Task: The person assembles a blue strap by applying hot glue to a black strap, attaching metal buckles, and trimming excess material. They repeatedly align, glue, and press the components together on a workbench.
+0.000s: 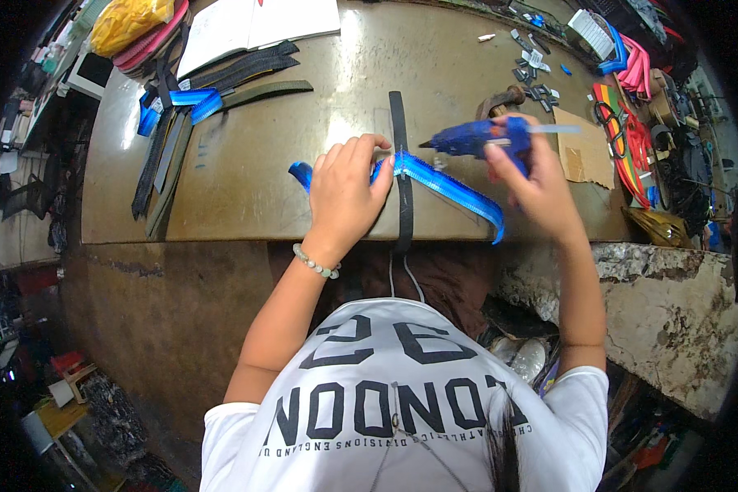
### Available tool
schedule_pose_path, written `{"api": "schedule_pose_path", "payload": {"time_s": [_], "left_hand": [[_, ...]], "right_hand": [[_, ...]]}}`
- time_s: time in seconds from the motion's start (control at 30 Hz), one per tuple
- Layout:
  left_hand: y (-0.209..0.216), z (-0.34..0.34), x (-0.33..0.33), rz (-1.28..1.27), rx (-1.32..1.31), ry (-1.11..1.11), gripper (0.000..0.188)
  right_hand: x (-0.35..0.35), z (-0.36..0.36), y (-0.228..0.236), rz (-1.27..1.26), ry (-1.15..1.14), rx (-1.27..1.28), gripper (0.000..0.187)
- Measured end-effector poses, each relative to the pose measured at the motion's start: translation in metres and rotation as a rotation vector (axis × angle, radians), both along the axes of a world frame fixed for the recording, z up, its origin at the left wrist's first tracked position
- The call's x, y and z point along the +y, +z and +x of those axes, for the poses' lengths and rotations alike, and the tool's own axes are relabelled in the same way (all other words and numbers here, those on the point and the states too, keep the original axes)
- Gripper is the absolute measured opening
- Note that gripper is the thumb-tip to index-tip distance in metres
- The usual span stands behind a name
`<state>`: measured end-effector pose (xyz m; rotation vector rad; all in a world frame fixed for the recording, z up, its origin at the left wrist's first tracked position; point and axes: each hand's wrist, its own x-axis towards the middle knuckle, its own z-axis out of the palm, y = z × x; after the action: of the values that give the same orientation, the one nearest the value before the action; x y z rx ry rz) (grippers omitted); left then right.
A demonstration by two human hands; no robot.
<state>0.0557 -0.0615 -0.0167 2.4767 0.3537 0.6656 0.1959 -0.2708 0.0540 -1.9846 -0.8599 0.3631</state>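
A blue glue gun (477, 139) with a pale glue stick out of its back is gripped in my right hand (541, 176). Its nozzle points left, just above and right of where two strips cross. A shiny blue ribbon (455, 190) lies crosswise over a black strap (398, 123) that runs down over the table's near edge. My left hand (344, 184) presses on the ribbon left of the crossing, fingers bent over it. The ribbon's left end (300, 174) shows beyond that hand; the part beneath is hidden.
A hammer (500, 102) lies behind the glue gun, with cardboard (582, 148) to its right. Small dark pieces (533, 74) are scattered at the far right. Dark straps (246, 70) with blue ribbon (197, 100) lie at left, near an open notebook (295, 18).
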Motion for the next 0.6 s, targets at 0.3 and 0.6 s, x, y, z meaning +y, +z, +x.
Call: {"api": "schedule_pose_path", "payload": {"time_s": [0.3, 0.6], "left_hand": [[-0.002, 0.001, 0.002, 0.0, -0.026, 0.011, 0.02], [-0.001, 0.001, 0.001, 0.006, -0.026, 0.009, 0.018]], "right_hand": [[0.023, 0.005, -0.005, -0.154, 0.094, -0.181, 0.048], [0.005, -0.022, 0.007, -0.254, 0.152, -0.029, 0.044]]}}
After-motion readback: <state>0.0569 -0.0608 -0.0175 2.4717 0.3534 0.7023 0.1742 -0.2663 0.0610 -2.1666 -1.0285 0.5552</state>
